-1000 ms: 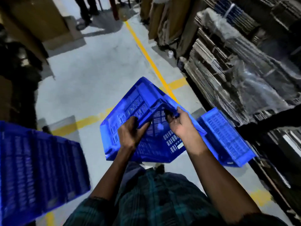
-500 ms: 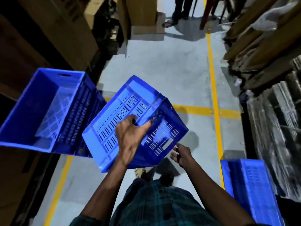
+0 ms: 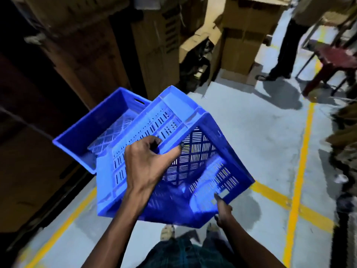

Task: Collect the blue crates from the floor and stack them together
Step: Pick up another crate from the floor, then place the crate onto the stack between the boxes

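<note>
A: Far left first?
B: Open crate [image 3: 81,132], upright, mouth up, nothing inside. Too dark underneath to tell what carries it.
A: Changed in the last half second?
B: Closer now. Held crate [image 3: 202,161] swung across, far edge overlapping the open crate's right rim; apart a moment ago.
A: Grip?
B: Left hand [image 3: 146,161] clamped on the held crate's near edge, fingers curled round it, thumb pressed on the meshed panel. Right hand [image 3: 222,207] back at the lower right corner, one fingertip touching the wall; other fingers hidden, so cannot tell whether curled or spread.
A: Held crate itself?
B: Off the floor [image 3: 251,142], tipped, mouth turned away; inside unseen, probably empty.
A: Meaning for the job?
B: Likely about to nest: needs righting, then lowering into the open crate. Third crate gone from view, probably still to fetch.
</note>
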`<state>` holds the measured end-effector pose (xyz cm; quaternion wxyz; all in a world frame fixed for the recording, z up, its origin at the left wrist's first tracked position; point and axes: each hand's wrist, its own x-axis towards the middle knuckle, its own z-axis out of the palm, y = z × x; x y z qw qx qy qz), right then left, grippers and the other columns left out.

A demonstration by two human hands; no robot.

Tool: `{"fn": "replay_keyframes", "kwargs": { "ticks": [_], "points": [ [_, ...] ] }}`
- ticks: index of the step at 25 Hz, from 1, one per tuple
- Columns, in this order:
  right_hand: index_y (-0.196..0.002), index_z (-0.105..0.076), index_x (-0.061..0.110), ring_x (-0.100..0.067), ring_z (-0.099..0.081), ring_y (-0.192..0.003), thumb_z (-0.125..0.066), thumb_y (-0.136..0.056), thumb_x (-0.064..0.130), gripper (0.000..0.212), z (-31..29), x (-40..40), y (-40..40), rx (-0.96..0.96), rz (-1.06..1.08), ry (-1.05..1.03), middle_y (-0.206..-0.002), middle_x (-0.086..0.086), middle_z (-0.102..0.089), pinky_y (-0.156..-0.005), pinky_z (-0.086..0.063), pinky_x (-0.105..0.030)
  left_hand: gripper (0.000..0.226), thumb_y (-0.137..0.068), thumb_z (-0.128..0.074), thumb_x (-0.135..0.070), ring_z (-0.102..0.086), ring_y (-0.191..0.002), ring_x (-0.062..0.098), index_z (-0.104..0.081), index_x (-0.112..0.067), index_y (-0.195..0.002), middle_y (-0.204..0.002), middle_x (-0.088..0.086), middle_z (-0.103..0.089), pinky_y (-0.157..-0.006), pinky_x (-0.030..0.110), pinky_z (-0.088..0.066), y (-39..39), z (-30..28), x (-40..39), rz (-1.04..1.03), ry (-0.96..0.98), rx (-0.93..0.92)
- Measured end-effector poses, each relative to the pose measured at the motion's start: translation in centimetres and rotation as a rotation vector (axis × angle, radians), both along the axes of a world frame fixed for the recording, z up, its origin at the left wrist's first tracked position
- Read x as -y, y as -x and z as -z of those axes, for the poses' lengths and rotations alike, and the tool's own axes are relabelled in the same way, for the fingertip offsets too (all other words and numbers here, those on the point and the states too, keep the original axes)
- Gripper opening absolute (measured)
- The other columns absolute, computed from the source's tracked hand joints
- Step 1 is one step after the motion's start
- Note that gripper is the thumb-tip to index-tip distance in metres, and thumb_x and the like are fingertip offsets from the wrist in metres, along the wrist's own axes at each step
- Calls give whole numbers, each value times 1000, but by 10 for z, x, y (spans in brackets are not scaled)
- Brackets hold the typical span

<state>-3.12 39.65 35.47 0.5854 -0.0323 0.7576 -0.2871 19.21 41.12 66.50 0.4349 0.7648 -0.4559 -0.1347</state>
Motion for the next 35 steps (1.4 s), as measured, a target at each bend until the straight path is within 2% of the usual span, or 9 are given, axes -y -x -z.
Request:
{"fn": "replay_keyframes", "kwargs": {
  "ticks": [3,7,12,16,20,22,25,29,35],
  "points": [
    [-100,-62,7,-27,-61,-71,-72,-84,27,28,16,40,31,103,-87,99,-87,-14,-64,-66,-50,-35,45,-60,-80,-47,-36,-50,9,-59,-8,-57,-55,13,-53,-52,34,-40,22,-3,16,-106,29,16],
    [-73,-51,19,-13,-52,-46,-70,-85,27,24,25,84,71,92,-174,124,-61,-3,-56,-49,-46,-27,54,-69,-73,-60,-48,-58,18,-63,-6,-68,-62,14,-58,-60,38,-44,34,-2,34,-171,-1,133],
    [-73,-49,17,-11,-44,-37,-64,-88,12,22,5,133,108,17,-208,192,-54,-5,-48,-46,-40,-25,45,-82,-66,-44,-58,-81,23,-61,-7,-106,-91,7,-64,-74,35,-42,30,18,26,-113,-120,159],
    [-75,-57,13,-19,-42,-45,-65,-84,12,12,-8,168,123,-46,-371,223,-57,-8,-48,-49,-40,-27,26,-93,-63,-23,-61,-89,30,-59,-3,-110,-100,14,-66,-71,29,-34,23,70,9,-353,-159,131],
    [-62,-56,11,-16,-42,-38,-65,-77,11,18,-29,206,118,-150,-585,273,-37,5,-48,-49,-39,-26,23,-92,-62,-23,-61,-83,37,-60,-3,-104,-94,16,-65,-67,35,-39,13,121,-18,-549,-175,-72],
    [-56,-56,13,-17,-46,-47,-65,-72,12,18,-41,224,107,-182,-645,317,-41,3,-49,-53,-41,-31,30,-83,-62,-30,-64,-82,37,-62,-7,-102,-93,17,-68,-70,43,-48,8,138,-29,-622,-175,-129],
    [-62,-61,14,-20,-52,-59,-65,-78,19,17,-55,241,85,-195,-745,451,-58,-3,-56,-58,-44,-33,35,-73,-64,-37,-65,-71,30,-67,-10,-95,-82,18,-71,-68,43,-52,-8,156,-45,-788,-205,-176],
    [-78,-63,20,-25,-61,-67,-59,-81,43,24,-72,255,47,-268,-825,730,-73,-7,-67,-67,-52,-37,36,-85,-60,-36,-54,-66,19,-69,-3,-96,-75,19,-66,-63,37,-44,-36,152,-52,-848,-94,-165],
    [-106,-63,15,-30,-64,-90,-53,-89,41,32,-119,287,-23,-388,-820,960,-99,-13,-70,-80,-50,-40,25,-94,-61,-24,-59,-73,24,-67,0,-97,-80,17,-65,-69,32,-40,-65,132,-34,-949,58,-178]
  ]
}}
